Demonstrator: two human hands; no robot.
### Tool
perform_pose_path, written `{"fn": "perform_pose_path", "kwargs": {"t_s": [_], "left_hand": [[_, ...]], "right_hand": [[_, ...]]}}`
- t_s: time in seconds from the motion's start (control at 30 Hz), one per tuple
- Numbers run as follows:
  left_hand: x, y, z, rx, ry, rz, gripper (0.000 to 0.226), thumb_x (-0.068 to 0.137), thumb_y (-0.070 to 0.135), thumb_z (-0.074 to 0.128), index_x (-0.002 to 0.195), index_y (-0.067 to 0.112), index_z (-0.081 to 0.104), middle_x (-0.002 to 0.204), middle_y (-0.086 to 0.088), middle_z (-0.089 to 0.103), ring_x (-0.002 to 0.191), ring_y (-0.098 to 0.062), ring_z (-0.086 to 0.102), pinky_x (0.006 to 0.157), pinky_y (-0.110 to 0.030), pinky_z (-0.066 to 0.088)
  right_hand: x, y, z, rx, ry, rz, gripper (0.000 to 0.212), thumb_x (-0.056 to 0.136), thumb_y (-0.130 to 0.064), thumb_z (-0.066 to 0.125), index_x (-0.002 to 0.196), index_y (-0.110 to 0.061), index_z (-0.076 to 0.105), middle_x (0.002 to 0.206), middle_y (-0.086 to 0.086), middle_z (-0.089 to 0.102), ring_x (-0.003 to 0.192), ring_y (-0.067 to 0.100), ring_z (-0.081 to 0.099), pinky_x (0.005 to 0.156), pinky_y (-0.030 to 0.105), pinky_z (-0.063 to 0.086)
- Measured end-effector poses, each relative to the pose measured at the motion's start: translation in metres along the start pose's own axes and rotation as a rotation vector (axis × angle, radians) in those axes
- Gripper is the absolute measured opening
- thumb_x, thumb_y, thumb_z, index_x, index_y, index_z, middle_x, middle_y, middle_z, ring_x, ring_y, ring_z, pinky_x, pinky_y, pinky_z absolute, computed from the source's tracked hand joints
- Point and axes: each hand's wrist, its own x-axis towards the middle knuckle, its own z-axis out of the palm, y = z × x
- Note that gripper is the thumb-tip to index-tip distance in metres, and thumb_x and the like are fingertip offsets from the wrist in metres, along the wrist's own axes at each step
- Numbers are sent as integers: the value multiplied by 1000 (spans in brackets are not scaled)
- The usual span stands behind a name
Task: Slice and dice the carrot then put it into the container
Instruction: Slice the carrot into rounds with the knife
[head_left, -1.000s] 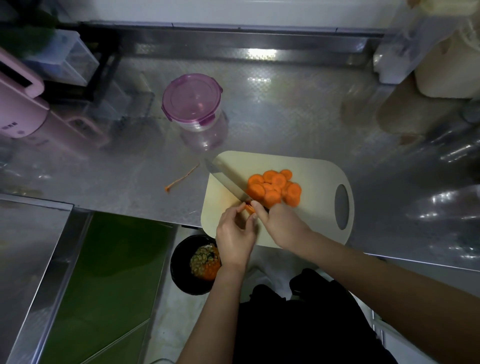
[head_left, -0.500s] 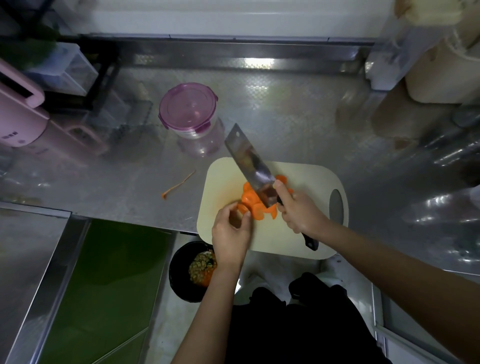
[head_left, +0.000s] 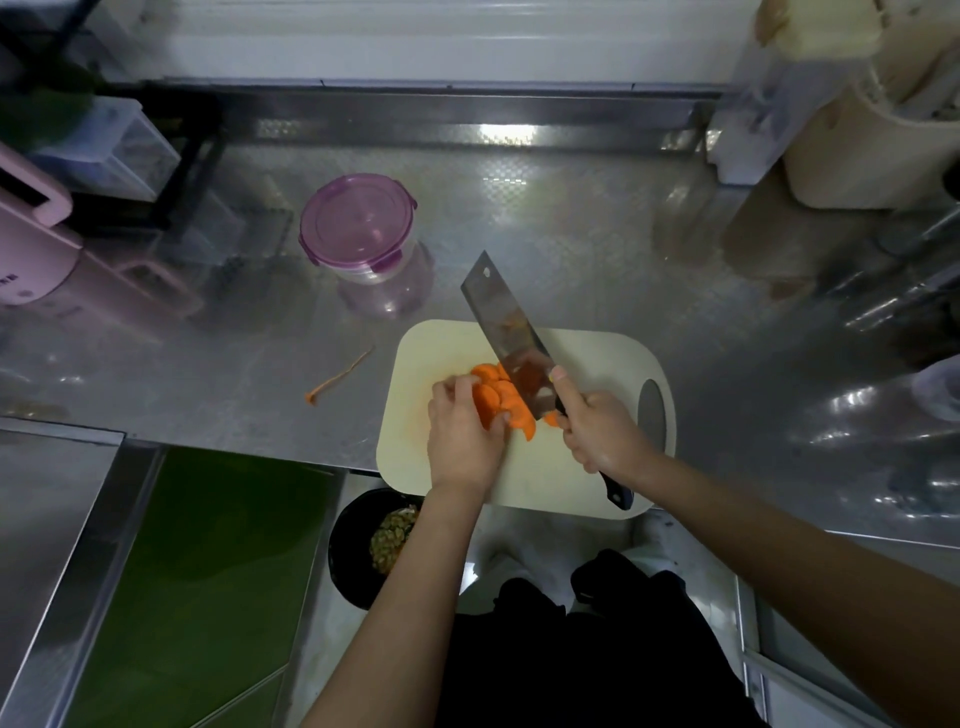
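Several orange carrot slices (head_left: 496, 397) lie bunched on the cream cutting board (head_left: 597, 364) at the counter's front edge. My left hand (head_left: 462, 431) curls over the left side of the pile, fingertips on the slices. My right hand (head_left: 597, 431) grips the dark handle of a cleaver (head_left: 506, 332), index finger along the blade's side. The blade slants up and to the left, its heel over the right side of the pile. A round clear container with a purple lid (head_left: 358, 226) stands closed behind the board to the left.
A thin carrot tail (head_left: 337, 376) lies on the steel counter left of the board. A black bin (head_left: 374, 545) with scraps sits below the counter edge. A pink appliance (head_left: 31, 244) is at far left, cream tubs (head_left: 857, 135) at back right.
The knife went from lying low beside the slices to raised over them. My left hand slid right and gathered the spread slices into a tighter pile. The view shifted slightly.
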Motion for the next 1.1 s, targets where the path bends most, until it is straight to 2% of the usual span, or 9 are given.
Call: {"fn": "perform_pose_path", "kwargs": {"t_s": [0.17,0.3,0.47,0.6,0.73,0.87,0.97,1.03,1.1], "left_hand": [[-6,-6,-4,-98,40,85,23,81,4,65,100,11,53,114,-3,42,99,-21,51,89,-17,33],[-13,-17,-4,-32,-15,108,30,77,16,73,101,14,55,116,2,42,105,-12,44,90,-15,33],[-14,-15,-2,141,-76,142,51,70,37,78,110,19,54,125,0,39,112,-19,36,91,-31,41],[-16,-15,-2,157,-84,159,38,76,21,71,108,17,53,127,-3,36,116,-21,33,90,-27,37],[-16,-21,-4,106,-72,164,25,77,1,64,99,12,59,122,-5,40,115,-20,38,85,-5,23],[-14,-25,-16,-30,-39,76,27,73,-9,64,94,8,61,109,-1,41,93,-11,48,86,2,27],[-12,-25,-26,-78,-3,-7,16,78,9,70,92,13,63,106,-1,44,79,2,41,76,6,25],[-11,-27,-30,-82,15,-38,14,84,23,67,94,15,63,108,-2,46,87,-6,44,78,0,27],[-12,-31,-31,-27,18,-27,21,84,31,65,99,17,62,113,-3,48,103,-17,45,92,-18,31]], "right_hand": [[0,-1,1,8,2,2,60,95,-57,33,51,-17,29,37,-8,26,29,8,25,35,18,20],[-1,-1,1,6,-1,2,59,95,-57,33,52,-17,32,37,-8,28,29,8,26,34,18,21],[-3,-2,3,2,3,-3,58,95,-57,34,53,-16,32,39,-7,27,31,9,26,35,19,21],[-7,-2,5,10,-13,7,56,95,-55,34,55,-17,30,38,-9,26,31,8,24,34,18,20],[-9,-1,7,-6,-3,12,55,95,-55,34,57,-16,31,42,-5,26,32,10,25,36,20,20],[-12,1,9,-12,-5,18,54,96,-55,35,59,-16,31,44,-3,28,31,8,26,35,18,20],[-13,2,11,1,-17,31,54,95,-55,35,59,-17,29,39,-8,27,30,7,25,33,17,19],[-15,2,12,-4,-27,36,54,95,-55,35,58,-17,29,38,-9,26,29,6,24,33,17,19],[-16,2,13,-4,-32,38,54,95,-55,34,58,-17,30,37,-9,27,29,6,24,32,16,19]]}}
